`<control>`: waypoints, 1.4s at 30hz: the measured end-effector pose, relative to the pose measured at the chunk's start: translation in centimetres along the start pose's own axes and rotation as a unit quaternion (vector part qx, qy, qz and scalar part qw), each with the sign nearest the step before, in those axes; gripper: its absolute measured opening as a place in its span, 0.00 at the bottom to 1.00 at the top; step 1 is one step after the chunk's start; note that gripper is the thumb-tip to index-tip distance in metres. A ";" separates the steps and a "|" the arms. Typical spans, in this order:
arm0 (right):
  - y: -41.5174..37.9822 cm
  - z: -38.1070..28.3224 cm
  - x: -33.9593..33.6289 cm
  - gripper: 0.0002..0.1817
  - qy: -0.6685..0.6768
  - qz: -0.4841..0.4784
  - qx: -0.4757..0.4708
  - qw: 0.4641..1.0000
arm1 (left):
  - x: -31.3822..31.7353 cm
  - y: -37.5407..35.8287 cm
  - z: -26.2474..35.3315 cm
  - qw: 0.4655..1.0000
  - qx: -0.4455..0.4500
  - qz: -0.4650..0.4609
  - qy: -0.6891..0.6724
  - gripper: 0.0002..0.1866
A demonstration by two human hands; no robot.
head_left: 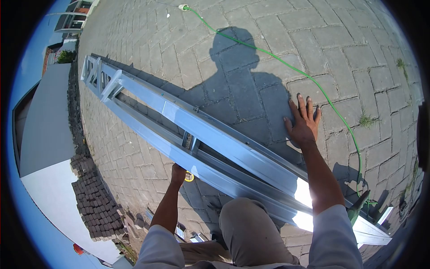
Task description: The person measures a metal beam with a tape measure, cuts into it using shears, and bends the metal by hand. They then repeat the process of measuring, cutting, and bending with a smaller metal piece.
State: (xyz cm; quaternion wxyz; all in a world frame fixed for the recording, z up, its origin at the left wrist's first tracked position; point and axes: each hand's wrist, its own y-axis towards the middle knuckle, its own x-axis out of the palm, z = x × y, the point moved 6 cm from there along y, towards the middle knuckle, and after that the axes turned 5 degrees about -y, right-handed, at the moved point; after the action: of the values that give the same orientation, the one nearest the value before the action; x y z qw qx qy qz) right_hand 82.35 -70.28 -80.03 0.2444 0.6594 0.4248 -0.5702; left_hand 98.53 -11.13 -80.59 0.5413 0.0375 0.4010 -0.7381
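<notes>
A long silvery metal frame [201,132] lies diagonally across the paving, its two rails joined by short cross pieces. My right hand [304,120] is spread on the paving beyond the frame, fingers apart and holding nothing. My left hand [178,174] is at the near edge of the frame, its fingers mostly hidden beneath the rail. Right beside it is a yellow round object [189,176], partly covered; whether the hand holds it is unclear. My knee is against the near rail.
A green cord [313,80] runs over the grey paving [161,40] from a pale connector [183,7] to a dark green tool [357,208] at the lower right. Stacked paving blocks [96,201] stand by a white wall at the left. Metal offcuts lie near my legs.
</notes>
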 end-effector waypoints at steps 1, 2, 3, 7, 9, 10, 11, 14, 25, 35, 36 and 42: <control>0.0 0.1 0.0 0.34 0.002 -0.001 0.000 1.000 | 0.0 0.3 0.0 1.000 0.014 -0.008 0.001 0.11; 0.0 0.1 0.1 0.34 0.005 -0.002 0.000 1.000 | 0.0 0.4 -0.2 0.999 0.028 -0.017 0.002 0.11; 0.0 0.1 0.0 0.34 0.005 -0.005 0.000 1.000 | -0.1 0.3 0.0 0.999 0.029 -0.018 -0.006 0.10; -0.1 0.2 -0.1 0.34 0.004 -0.014 0.003 1.000 | 0.1 -0.5 0.3 0.999 -0.003 -0.012 -0.036 0.10; 0.0 0.1 -0.2 0.34 0.000 -0.016 0.002 1.000 | 0.0 -0.8 0.2 0.999 -0.017 -0.009 -0.041 0.10; 0.0 0.1 -0.3 0.34 -0.005 -0.019 0.003 1.000 | -0.1 -0.7 0.1 0.999 -0.015 -0.013 -0.038 0.10; 0.0 0.1 -0.3 0.34 -0.009 -0.021 0.004 1.000 | -0.2 -0.6 -0.1 0.999 -0.012 -0.018 -0.035 0.10; 0.0 0.2 -0.1 0.34 -0.008 -0.020 0.003 1.000 | -0.4 0.0 1.0 0.997 0.024 -0.056 0.055 0.11; 0.1 0.2 -0.1 0.34 -0.011 -0.024 0.005 1.000 | -0.8 0.4 0.0 0.992 0.029 -0.110 0.061 0.11; 0.0 0.1 -0.1 0.34 -0.009 -0.019 0.004 1.000 | -0.9 0.7 -1.3 0.990 -0.075 -0.093 -0.075 0.12; 0.0 0.1 -0.1 0.34 -0.010 -0.018 0.004 1.000 | -0.8 0.5 -0.8 0.993 -0.071 -0.087 -0.041 0.12; 0.0 0.1 0.0 0.35 -0.015 -0.022 0.005 1.000 | -0.7 0.0 0.0 0.991 -0.100 -0.088 -0.024 0.13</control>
State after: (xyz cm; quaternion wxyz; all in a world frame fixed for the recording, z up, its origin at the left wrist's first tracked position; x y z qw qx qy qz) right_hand 82.34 -70.35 -80.10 0.2344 0.6424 0.4330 -0.5872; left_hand 98.79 -10.55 -80.24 0.4851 -0.0704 0.4615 -0.7394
